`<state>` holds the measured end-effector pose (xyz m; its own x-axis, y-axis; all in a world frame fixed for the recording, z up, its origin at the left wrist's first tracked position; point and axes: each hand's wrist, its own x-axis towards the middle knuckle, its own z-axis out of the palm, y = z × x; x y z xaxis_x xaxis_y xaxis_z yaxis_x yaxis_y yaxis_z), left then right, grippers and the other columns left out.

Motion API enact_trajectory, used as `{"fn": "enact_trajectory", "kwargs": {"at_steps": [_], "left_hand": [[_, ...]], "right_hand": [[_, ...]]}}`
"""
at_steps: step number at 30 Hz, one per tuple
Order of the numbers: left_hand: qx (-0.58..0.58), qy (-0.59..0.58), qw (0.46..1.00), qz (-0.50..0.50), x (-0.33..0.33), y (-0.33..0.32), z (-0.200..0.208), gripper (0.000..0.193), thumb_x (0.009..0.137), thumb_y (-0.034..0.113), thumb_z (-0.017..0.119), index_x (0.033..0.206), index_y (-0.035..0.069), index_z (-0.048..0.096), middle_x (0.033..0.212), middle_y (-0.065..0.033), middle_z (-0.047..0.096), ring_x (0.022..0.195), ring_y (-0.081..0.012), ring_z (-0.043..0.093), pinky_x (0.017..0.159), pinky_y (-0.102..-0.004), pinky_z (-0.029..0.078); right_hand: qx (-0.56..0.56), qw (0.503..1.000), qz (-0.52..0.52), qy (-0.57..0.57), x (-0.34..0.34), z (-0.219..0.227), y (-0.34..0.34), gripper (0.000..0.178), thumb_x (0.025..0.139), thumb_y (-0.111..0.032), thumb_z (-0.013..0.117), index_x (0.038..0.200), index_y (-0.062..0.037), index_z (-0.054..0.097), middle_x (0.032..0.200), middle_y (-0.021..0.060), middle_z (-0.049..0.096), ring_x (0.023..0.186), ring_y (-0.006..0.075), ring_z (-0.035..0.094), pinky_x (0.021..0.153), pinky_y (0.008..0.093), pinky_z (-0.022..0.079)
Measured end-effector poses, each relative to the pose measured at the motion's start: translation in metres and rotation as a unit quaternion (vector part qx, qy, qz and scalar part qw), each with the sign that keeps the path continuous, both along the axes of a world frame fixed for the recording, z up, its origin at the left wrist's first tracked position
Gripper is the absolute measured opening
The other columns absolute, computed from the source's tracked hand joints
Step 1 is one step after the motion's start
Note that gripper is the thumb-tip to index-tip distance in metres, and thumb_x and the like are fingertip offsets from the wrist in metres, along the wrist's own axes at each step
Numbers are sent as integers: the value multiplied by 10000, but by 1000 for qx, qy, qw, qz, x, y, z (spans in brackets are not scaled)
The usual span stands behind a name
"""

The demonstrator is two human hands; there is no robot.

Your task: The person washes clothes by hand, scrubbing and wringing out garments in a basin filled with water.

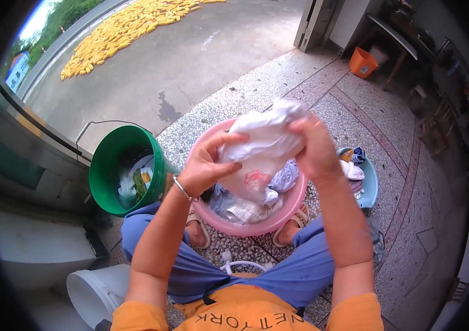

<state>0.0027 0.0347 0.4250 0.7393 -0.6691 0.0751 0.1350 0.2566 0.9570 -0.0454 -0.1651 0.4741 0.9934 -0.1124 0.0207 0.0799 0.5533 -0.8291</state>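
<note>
Between my two hands a white garment (pixel 262 135) with a pinkish-red print hangs over a pink basin (pixel 240 229). My left hand (pixel 209 160) grips its left side, thumb and fingers closed on the cloth. Higher up on the right, my right hand (pixel 314 140) clasps a bunched part of it. In the basin below lie wet clothes, among them a pale blue-violet cloth (pixel 284 177) and a white knit piece (pixel 245 211). The garment covers the middle of the basin, so what lies there is hidden.
A green bucket (pixel 160 165) with clothes in water stands left of the basin. To the right sits a light-blue basin (pixel 371 187) of clothes. A white bucket (pixel 88 298) is at lower left, an orange bin (pixel 362 63) farther back. Corn cobs (pixel 124 33) cover ground outside.
</note>
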Motion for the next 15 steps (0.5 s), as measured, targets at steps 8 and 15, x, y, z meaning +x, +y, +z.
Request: {"fn": "enact_trajectory", "kwargs": {"at_steps": [8, 15], "left_hand": [[6, -133, 986, 102, 13, -4, 66, 579, 721, 40, 699, 1252, 68, 470, 956, -1, 544, 900, -78, 513, 788, -211, 426], [357, -142, 922, 41, 33, -24, -122, 173, 787, 159, 655, 897, 25, 644, 746, 13, 618, 666, -53, 532, 598, -242, 445]], "right_hand": [[-24, 985, -75, -152, -21, 71, -22, 280, 786, -58, 414, 1025, 13, 541, 964, 76, 580, 914, 162, 550, 859, 297, 436], [-229, 971, -22, 70, 7, -134, -56, 184, 793, -112, 436, 885, -2, 550, 844, 58, 571, 770, 136, 533, 720, 268, 427]]}}
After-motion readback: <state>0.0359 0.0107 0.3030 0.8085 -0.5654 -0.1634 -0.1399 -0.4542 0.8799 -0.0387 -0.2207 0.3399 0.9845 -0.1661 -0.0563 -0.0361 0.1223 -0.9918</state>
